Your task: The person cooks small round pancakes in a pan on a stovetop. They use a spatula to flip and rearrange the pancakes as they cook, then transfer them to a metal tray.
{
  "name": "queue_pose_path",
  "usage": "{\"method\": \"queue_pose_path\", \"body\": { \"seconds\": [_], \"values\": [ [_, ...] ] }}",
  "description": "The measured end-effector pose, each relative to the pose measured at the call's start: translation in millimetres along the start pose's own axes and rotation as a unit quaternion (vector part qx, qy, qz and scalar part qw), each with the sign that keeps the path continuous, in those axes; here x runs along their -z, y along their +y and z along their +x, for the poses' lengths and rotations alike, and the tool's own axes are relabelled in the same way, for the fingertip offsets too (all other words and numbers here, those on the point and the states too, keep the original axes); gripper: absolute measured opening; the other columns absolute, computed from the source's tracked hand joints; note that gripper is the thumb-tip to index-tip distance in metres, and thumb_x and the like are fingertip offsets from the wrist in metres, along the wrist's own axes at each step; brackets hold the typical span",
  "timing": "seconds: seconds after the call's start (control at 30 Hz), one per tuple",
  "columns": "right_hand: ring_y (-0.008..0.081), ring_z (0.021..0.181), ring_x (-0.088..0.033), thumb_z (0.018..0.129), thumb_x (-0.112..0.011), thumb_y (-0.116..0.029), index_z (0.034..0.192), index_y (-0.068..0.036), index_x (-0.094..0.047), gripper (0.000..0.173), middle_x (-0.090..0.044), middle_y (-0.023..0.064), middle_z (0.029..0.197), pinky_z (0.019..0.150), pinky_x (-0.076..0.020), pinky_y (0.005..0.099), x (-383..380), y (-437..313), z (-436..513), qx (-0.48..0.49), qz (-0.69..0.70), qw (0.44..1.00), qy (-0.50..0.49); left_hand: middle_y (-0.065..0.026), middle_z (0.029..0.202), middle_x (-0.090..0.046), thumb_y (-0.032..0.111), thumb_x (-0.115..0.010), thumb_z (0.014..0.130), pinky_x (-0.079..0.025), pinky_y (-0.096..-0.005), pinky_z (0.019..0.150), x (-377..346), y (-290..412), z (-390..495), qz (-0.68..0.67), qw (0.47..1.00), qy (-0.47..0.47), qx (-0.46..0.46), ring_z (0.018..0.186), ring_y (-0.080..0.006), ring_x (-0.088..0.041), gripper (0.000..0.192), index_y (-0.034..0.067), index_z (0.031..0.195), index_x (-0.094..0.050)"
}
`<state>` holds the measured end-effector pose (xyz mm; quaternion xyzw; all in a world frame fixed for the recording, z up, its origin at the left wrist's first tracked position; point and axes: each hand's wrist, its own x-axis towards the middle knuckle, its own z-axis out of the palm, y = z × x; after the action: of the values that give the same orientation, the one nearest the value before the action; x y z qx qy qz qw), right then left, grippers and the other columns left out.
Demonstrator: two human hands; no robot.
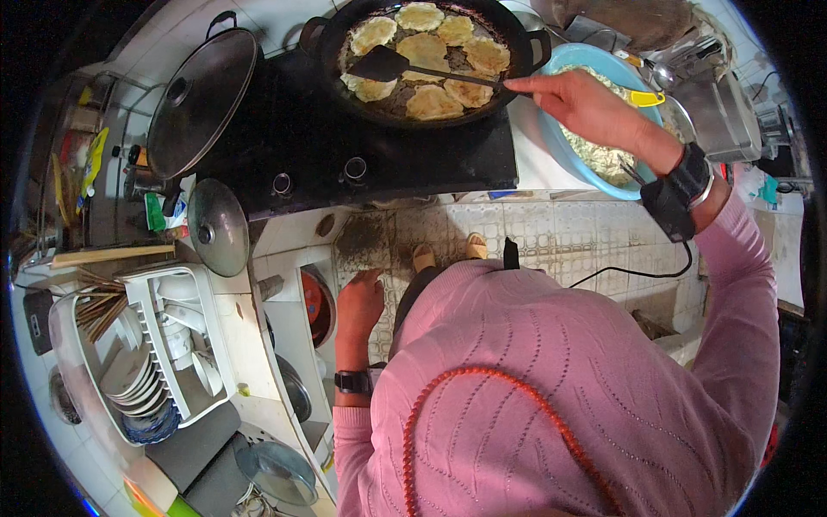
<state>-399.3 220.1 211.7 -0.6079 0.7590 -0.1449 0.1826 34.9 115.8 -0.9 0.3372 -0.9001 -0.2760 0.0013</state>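
My right hand (pixel 581 106) grips the handle of a black spatula (pixel 381 64), index finger stretched along it. The spatula's blade lies over several flat, pale-yellow pancakes (pixel 434 103) in a large black two-handled pan (pixel 423 123). Some pancakes show light browning. Beneath my right forearm is a light-blue basin (pixel 552 139) of pale, lumpy batter (pixel 594 152), with a yellow-handled utensil (pixel 646 98) at its far side. My left hand (pixel 360 304) hangs by my side, away from the stove; its fingers are mostly turned from view, and no held object shows.
The pan sits on a black glass cooktop (pixel 271 142) with two knobs. A large glass lid (pixel 203 103) and a smaller one (pixel 218 226) stand at the left. Further down are a white dish rack (pixel 219 342) and a glass bowl (pixel 278 472). A metal box (pixel 723 116) stands right.
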Motion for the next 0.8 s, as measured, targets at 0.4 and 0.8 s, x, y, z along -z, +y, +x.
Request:
{"method": "queue_pose_path", "body": {
  "seconds": [0.4,0.8],
  "values": [
    [0.0372,0.060,-0.061,0.085,-0.054,-0.005,0.143,-0.014,-0.048,0.059,-0.057,0.0199,0.062,0.057,-0.0484,0.0478,-23.0,11.0,-19.8,0.021,-0.240,0.966,-0.089,-0.0193,0.107,-0.067,0.011,-0.056,0.087,-0.053,-0.0468,0.078,-2.1,18.4,10.9,-0.004,0.998,-0.057,0.027,0.092,-0.0388,-0.065,0.029,0.008,0.114,-0.066],
    [0.0329,0.054,-0.059,0.080,-0.056,0.000,0.148,-0.011,-0.039,0.071,-0.056,0.0172,0.059,0.051,-0.0461,0.0438,-36.2,7.6,-18.0,0.064,-0.323,0.940,-0.083,-0.0190,0.104,-0.068,0.014,-0.055,0.087,-0.053,-0.0485,0.079,-27.4,30.5,-1.3,-0.016,0.996,-0.069,0.056,0.090,-0.0398,-0.065,0.030,0.009,0.114,-0.066]
  ]
}}
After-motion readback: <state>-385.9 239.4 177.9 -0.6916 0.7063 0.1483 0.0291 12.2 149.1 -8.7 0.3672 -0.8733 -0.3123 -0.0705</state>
